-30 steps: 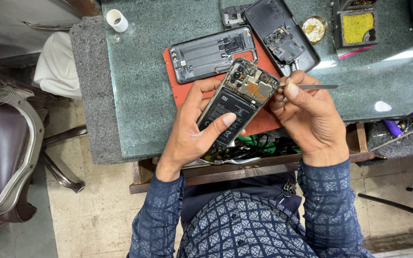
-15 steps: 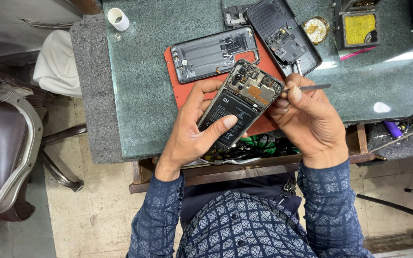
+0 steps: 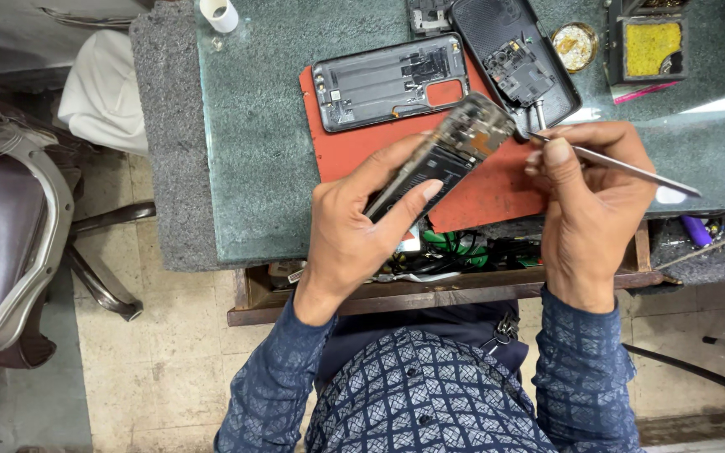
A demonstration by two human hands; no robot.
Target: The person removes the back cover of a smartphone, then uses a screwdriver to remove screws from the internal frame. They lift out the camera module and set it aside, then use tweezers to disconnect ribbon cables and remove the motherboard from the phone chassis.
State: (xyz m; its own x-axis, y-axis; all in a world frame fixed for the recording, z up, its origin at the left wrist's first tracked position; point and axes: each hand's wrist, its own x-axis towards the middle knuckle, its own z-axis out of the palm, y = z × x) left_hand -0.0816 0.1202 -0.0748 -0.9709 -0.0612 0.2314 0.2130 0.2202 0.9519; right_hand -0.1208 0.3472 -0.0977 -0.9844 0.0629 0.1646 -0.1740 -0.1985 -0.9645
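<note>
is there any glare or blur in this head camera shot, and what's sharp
Head view: a white glare streak lies on the green glass desktop at the right edge; the opened phone tilted in the left hand looks slightly motion-blurred; the right hand with metal tweezers and the orange mat are sharp; soft shadows.

Bright, even light; glare at right; sharp.

The mat [image 3: 488,189] is orange-red and lies on the green speckled table top [image 3: 270,151]. On the mat, the phone frame [image 3: 392,81] is dark grey. Right of the mat, the sponge [image 3: 652,46] is yellow. The sleeves [image 3: 585,369] are navy with a pale diamond pattern.
</note>
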